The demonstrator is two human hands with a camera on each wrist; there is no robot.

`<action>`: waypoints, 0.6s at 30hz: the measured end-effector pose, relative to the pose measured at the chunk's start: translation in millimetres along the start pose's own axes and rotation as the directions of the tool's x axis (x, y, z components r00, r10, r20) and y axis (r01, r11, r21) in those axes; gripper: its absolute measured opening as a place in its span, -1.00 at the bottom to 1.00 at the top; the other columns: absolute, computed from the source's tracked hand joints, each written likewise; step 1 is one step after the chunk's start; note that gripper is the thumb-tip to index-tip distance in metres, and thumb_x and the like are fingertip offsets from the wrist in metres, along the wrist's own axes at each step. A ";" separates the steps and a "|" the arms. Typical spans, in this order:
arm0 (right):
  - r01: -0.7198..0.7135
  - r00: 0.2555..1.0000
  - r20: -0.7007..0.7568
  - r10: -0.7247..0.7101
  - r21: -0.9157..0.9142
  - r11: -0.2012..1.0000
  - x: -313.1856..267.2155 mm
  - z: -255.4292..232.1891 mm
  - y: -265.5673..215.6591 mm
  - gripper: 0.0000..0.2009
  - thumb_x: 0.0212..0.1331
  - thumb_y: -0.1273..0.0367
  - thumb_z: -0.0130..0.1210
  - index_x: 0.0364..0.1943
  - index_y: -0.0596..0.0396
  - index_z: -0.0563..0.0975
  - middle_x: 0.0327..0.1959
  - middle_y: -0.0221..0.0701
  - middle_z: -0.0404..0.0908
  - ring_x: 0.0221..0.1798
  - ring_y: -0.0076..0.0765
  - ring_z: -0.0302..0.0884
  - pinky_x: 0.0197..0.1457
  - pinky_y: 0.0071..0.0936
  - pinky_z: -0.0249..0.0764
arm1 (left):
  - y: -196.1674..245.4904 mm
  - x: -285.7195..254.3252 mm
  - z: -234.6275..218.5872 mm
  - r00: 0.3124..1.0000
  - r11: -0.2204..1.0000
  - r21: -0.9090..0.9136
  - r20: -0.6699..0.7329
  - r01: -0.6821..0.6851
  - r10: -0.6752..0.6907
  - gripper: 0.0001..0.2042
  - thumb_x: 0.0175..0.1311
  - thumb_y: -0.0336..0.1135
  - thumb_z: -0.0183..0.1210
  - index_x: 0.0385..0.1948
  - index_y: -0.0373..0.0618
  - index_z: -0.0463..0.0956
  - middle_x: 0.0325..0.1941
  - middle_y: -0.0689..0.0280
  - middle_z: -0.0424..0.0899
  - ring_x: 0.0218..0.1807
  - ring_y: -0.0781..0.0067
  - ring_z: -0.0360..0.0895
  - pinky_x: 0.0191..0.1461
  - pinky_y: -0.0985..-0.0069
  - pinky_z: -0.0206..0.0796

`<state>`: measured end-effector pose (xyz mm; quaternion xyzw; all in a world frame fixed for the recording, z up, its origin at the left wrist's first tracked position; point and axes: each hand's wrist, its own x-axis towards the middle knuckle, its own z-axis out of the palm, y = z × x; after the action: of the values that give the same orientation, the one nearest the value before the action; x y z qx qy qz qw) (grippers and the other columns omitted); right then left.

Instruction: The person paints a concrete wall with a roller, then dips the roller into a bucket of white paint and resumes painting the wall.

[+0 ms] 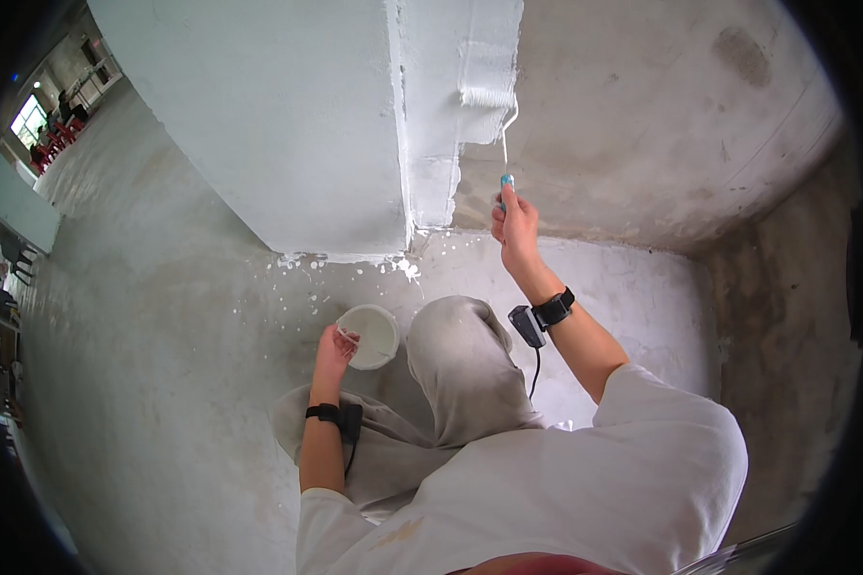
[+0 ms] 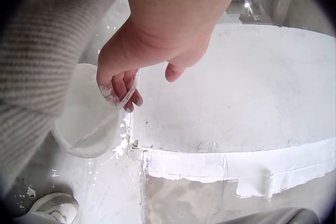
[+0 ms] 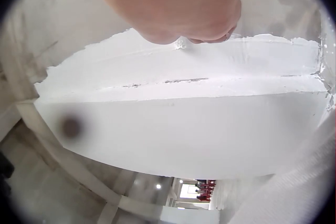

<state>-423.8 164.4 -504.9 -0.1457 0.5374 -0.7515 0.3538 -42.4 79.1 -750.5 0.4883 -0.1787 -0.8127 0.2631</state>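
My right hand [image 1: 518,226] grips the blue handle of a paint roller [image 1: 487,98], whose white sleeve lies against the wall at the edge of the fresh white paint [image 1: 484,62]. In the right wrist view the hand hides nearly all of the roller. Low on the left, my left hand [image 1: 334,353] is at a white bucket [image 1: 394,324]. Its fingers [image 2: 119,83] curl round the bucket's pale handle [image 2: 128,95], while the thumb stays apart. White paint marks the fingertips, and the bucket leans slightly under the hand.
A pale pillar face [image 1: 278,125] meets the bare concrete wall [image 1: 633,115] in a painted corner. Paint splatters [image 1: 408,268] dot the floor below it. The person's bent knee [image 1: 460,345] is right beside the bucket. Red chairs [image 1: 56,144] stand far off at the left.
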 end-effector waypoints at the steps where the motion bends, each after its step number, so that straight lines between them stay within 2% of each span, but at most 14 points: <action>1: 0.015 1.000 0.014 -0.015 0.005 1.000 0.7 2.7 -6.3 -0.68 0.33 0.11 0.05 -0.35 0.09 0.38 -0.65 -0.63 0.23 -0.71 -0.75 -0.03 -0.70 -0.69 -0.11 | 0.9 -0.4 0.4 1.000 1.000 0.001 0.000 0.004 -0.004 -0.73 0.26 -0.03 0.03 -0.29 -0.04 0.42 -0.35 0.22 0.65 -0.21 0.26 0.61 -0.17 0.40 0.40; 3: 0.030 0.999 0.027 -0.030 0.010 0.999 -0.8 4.1 -12.9 -0.68 0.33 0.11 0.05 -0.35 0.09 0.38 -0.65 -0.62 0.22 -0.71 -0.74 -0.03 -0.70 -0.70 -0.11 | 1.4 1.7 0.6 1.000 1.000 0.016 -0.006 0.007 -0.007 -0.73 0.26 -0.03 0.03 -0.28 -0.04 0.42 -0.35 0.22 0.64 -0.21 0.26 0.60 -0.16 0.39 0.40; 5: -0.054 0.998 0.035 0.053 0.047 0.997 -4.2 4.1 -15.5 -0.69 0.33 0.12 0.05 -0.32 0.08 0.38 -0.64 -0.62 0.22 -0.71 -0.74 -0.03 -0.70 -0.69 -0.11 | 1.1 3.7 -0.7 1.000 1.000 0.012 0.001 0.006 -0.006 -0.73 0.26 -0.03 0.03 -0.28 -0.03 0.42 -0.35 0.21 0.64 -0.20 0.26 0.60 -0.16 0.39 0.40; 6: -0.054 0.998 0.035 0.052 0.047 0.997 -4.0 1.2 -13.4 -0.69 0.33 0.12 0.05 -0.32 0.08 0.38 -0.64 -0.62 0.22 -0.71 -0.74 -0.03 -0.70 -0.69 -0.11 | 1.1 4.9 -1.3 1.000 1.000 0.007 0.008 0.006 -0.006 -0.73 0.26 -0.03 0.02 -0.27 -0.03 0.42 -0.35 0.21 0.64 -0.20 0.26 0.60 -0.16 0.39 0.40; 8: -0.146 0.988 0.052 0.143 0.069 0.987 -1.3 -10.7 -1.1 -0.70 0.33 0.12 0.04 -0.30 0.08 0.36 -0.64 -0.62 0.21 -0.71 -0.74 -0.03 -0.70 -0.70 -0.10 | 0.7 7.3 -3.9 1.000 1.000 0.004 0.030 0.001 -0.001 -0.73 0.26 -0.02 0.02 -0.27 -0.03 0.42 -0.35 0.22 0.64 -0.20 0.26 0.61 -0.16 0.39 0.40; 9: -0.146 0.988 0.055 0.143 0.070 0.987 0.5 -15.7 5.7 -0.70 0.33 0.12 0.04 -0.30 0.08 0.36 -0.64 -0.62 0.21 -0.71 -0.74 -0.03 -0.70 -0.70 -0.10 | 1.3 7.8 -4.9 0.999 1.000 0.001 0.051 -0.002 0.002 -0.73 0.27 -0.02 0.01 -0.27 -0.03 0.41 -0.36 0.22 0.64 -0.21 0.26 0.61 -0.16 0.39 0.40; 11: -0.199 0.980 0.018 0.199 0.046 0.979 4.8 -26.0 19.9 -0.70 0.33 0.13 0.04 -0.31 0.07 0.36 -0.65 -0.63 0.19 -0.71 -0.74 -0.02 -0.70 -0.70 -0.10 | 3.5 2.1 1.2 1.000 1.000 0.005 0.022 0.001 -0.001 -0.73 0.27 -0.03 0.01 -0.27 -0.03 0.41 -0.36 0.22 0.64 -0.21 0.26 0.61 -0.17 0.39 0.40; 16: -0.226 0.974 -0.031 0.226 0.010 0.974 9.7 -40.8 40.6 -0.69 0.32 0.12 0.06 -0.36 0.06 0.38 -0.67 -0.63 0.22 -0.73 -0.74 -0.01 -0.72 -0.66 -0.13 | 1.0 5.1 -2.5 1.000 1.000 0.006 0.005 0.004 -0.005 -0.74 0.27 -0.03 0.01 -0.29 -0.02 0.42 -0.36 0.22 0.65 -0.21 0.26 0.62 -0.17 0.39 0.40; 18: -0.219 0.975 -0.040 0.219 -0.003 0.976 10.1 -38.4 38.8 -0.69 0.31 0.12 0.06 -0.36 0.06 0.38 -0.67 -0.63 0.22 -0.73 -0.74 -0.01 -0.72 -0.66 -0.13 | 0.9 8.0 -4.9 0.999 1.000 0.011 0.031 -0.005 0.005 -0.67 0.25 -0.02 0.03 -0.25 -0.11 0.49 -0.30 0.20 0.64 -0.18 0.22 0.60 -0.08 0.33 0.40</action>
<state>-439.5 177.8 -556.5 -0.0721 0.5598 -0.7087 0.4233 -41.0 73.4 -757.9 0.4765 -0.1884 -0.8186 0.2595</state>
